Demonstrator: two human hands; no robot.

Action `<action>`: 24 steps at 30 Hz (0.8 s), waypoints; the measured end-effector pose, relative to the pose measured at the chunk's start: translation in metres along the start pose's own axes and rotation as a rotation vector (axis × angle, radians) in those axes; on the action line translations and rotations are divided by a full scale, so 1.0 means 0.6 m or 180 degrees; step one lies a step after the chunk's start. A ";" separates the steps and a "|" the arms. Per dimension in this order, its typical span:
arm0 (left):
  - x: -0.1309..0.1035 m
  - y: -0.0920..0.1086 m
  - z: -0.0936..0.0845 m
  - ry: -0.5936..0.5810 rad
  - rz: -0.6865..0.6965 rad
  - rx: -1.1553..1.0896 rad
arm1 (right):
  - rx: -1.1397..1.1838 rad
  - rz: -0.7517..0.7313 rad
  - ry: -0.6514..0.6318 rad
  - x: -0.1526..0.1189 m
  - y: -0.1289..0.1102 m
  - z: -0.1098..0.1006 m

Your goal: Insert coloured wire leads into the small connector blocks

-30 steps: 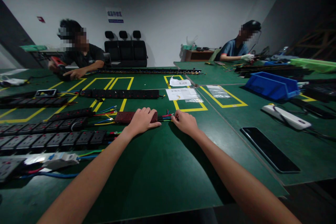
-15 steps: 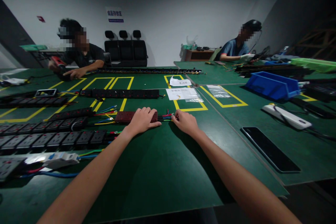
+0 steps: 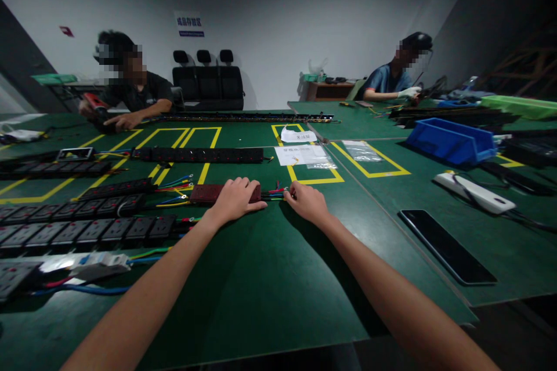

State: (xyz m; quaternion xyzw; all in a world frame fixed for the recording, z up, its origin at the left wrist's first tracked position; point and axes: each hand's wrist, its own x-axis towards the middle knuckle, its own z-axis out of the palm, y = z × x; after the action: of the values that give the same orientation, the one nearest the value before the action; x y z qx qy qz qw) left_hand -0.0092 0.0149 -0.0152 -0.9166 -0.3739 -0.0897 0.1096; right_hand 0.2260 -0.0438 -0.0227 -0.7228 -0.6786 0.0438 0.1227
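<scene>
Wall sign (image 3: 190, 23), eleven o'clock: "成品存放区". Left hand (image 3: 237, 198) grips red-brown strip (image 3: 203, 194) from above; right hand (image 3: 307, 202), at strip's three o'clock, pinches wires (image 3: 275, 193).

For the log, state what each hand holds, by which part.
The right hand pinches the wires near their ends; the left hand lies over the right end of the red strip, its grip unclear.

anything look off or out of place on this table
Nothing looks plainly spilled or damaged. Mildly odd: a small white sheet toward the back seems curled at one edge and overlaps the yellow tape outline; and the strip under the left hand is dark red, while nearby strips look black.
</scene>
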 end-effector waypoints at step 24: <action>0.001 -0.002 0.004 0.0010 -0.0018 0.0012 | -0.0011 0.0005 0.0059 -0.002 0.000 0.000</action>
State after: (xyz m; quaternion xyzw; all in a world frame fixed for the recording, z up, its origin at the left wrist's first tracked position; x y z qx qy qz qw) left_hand -0.0091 0.0169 -0.0172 -0.9152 -0.3765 -0.0907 0.1117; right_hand 0.2259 -0.0448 -0.0228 -0.7240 -0.6769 0.0359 0.1277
